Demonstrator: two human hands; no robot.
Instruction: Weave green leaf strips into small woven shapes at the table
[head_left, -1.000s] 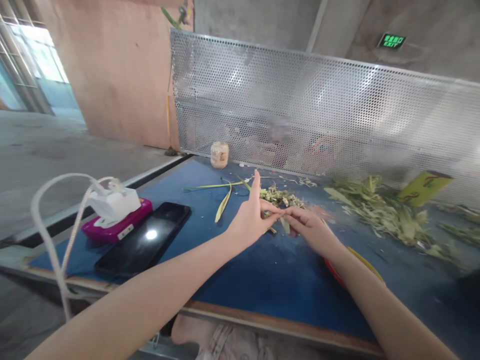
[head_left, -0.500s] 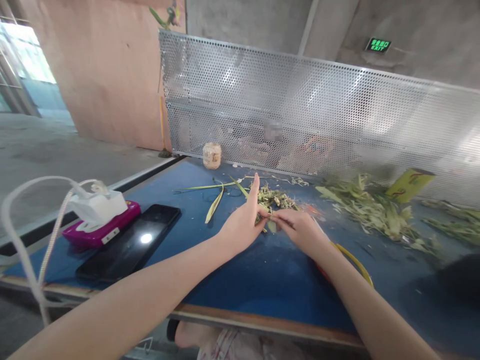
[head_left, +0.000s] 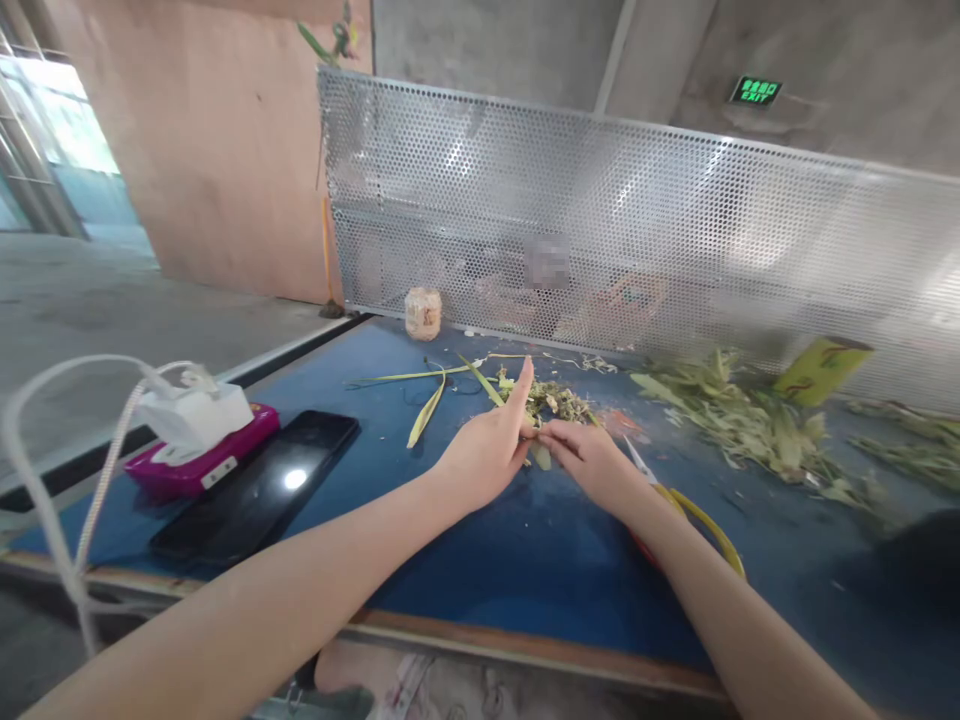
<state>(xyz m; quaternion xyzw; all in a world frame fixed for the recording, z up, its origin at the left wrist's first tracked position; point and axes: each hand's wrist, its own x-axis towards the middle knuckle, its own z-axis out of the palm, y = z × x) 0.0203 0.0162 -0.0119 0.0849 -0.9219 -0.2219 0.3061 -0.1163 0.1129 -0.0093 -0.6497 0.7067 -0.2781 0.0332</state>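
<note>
Close together over the blue tabletop (head_left: pixel 480 560), my left hand (head_left: pixel 487 445) and my right hand (head_left: pixel 589 450) meet fingertip to fingertip. One digit of the left hand points up while its others pinch. The right hand's thumb and forefinger are pressed together beside them. A small pale green leaf piece (head_left: pixel 541 457) hangs at the fingertips, seemingly held by both; its rest is hidden. Just behind the hands lies a heap of dried green plant scraps (head_left: pixel 559 398). Partly under my right forearm are yellow-handled scissors (head_left: pixel 705 520).
On the left lie a black phone (head_left: pixel 262 490) and a magenta power strip (head_left: pixel 251 425) with a white charger (head_left: pixel 199 410) and cables. Loose leaf strips (head_left: pixel 429 405) and a jar (head_left: pixel 423 313) sit farther back. Leaves (head_left: pixel 750 420) and a yellow-green box (head_left: pixel 821 370) stand right, before a perforated metal screen (head_left: pixel 480 180).
My left hand has shifted slightly right, its raised digit too. The right hand has moved a little, and the scissors' blades now show beside it. Both hands stay pinched together.
</note>
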